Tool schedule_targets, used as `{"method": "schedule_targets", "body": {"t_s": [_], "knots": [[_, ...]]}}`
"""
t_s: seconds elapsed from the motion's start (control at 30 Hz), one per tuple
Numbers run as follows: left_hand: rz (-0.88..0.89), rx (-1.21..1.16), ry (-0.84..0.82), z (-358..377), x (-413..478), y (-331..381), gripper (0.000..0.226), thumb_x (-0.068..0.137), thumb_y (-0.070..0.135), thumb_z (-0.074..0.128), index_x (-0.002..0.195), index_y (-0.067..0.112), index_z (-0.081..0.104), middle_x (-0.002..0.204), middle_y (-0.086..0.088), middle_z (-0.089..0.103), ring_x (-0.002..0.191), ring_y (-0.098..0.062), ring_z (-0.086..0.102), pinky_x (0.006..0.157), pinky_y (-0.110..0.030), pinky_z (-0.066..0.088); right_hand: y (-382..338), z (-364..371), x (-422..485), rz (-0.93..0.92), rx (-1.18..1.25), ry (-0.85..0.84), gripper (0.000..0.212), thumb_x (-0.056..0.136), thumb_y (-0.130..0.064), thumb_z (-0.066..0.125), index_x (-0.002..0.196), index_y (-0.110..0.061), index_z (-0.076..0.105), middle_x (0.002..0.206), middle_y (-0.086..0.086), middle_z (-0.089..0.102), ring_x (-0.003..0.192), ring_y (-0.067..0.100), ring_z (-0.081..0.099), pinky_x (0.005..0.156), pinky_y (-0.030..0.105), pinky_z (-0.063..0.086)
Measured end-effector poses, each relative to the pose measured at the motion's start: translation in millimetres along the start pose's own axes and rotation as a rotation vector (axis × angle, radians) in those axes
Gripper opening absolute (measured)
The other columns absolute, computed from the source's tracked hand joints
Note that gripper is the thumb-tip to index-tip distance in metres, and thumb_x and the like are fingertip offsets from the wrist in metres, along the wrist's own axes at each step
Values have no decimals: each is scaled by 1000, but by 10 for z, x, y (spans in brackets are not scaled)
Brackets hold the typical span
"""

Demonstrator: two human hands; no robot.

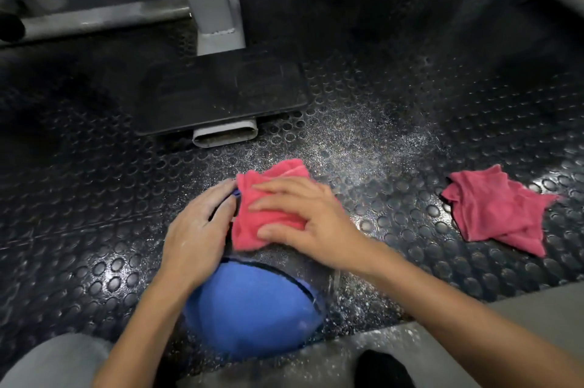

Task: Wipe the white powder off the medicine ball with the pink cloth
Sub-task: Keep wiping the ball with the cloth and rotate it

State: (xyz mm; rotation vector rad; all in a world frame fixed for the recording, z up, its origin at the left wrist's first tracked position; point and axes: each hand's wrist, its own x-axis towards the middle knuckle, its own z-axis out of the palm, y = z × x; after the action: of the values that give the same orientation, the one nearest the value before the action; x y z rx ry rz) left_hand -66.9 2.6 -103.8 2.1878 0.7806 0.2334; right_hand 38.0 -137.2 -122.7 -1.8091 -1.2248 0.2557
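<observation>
Right hand, fingers spread flat, presses pink cloth onto medicine ball mid-frame; left hand, fingers seemingly together, touches it

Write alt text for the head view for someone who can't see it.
The right hand presses a pink cloth onto the top of a blue and black round medicine ball while the left hand rests on its left side. A second crumpled pink cloth lies on the powder-dusted black studded rubber floor at right.
</observation>
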Motion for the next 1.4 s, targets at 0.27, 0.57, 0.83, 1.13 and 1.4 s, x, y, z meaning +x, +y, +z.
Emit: {"method": "schedule_targets", "body": {"t_s": [0.27, 0.57, 0.83, 1.13, 1.4], "knots": [[-17, 288, 208, -137, 556, 141, 27, 93, 22, 47, 108, 21, 69, 113, -8, 67, 107, -30, 57, 90, -35, 40, 363, -47, 293, 323, 191, 24, 23, 92, -40, 47, 111, -32, 58, 110, -3, 61, 100, 11, 55, 91, 38, 43], [42, 315, 156, 142, 114, 140, 54, 84, 50, 25, 132, 36, 48, 144, 15, 39, 137, -10, 27, 114, -40, 19, 465, -119, 121, 641, 497, 83, 12, 96, -23, 42, 99, -22, 53, 75, 1, 55, 45, 0, 53, 44, 12, 41], [29, 76, 77, -94, 389, -56, 36, 82, 46, 39, 114, 47, 55, 134, 20, 49, 128, -1, 38, 110, -25, 24, 139, 204, 94, -86, -36, 120, 28, 79, -48, 51, 104, -36, 55, 118, -22, 51, 114, 8, 38, 93, 32, 25], [-84, 22, 124, -201, 435, -145, 28, 95, 35, 42, 114, 50, 56, 135, 21, 48, 128, -5, 40, 108, -36, 29, 261, 213, 195, 348, 270, 181, 12, 88, -41, 47, 99, -38, 51, 119, -3, 52, 94, 8, 52, 83, 28, 47], [-103, -65, 116, -248, 412, -184, 27, 87, 44, 41, 106, 57, 55, 131, 24, 51, 125, -2, 43, 109, -33, 29, 347, 178, 271, 106, 222, 42, 21, 80, -45, 48, 99, -41, 55, 123, -15, 49, 119, 16, 40, 102, 50, 33]]}}
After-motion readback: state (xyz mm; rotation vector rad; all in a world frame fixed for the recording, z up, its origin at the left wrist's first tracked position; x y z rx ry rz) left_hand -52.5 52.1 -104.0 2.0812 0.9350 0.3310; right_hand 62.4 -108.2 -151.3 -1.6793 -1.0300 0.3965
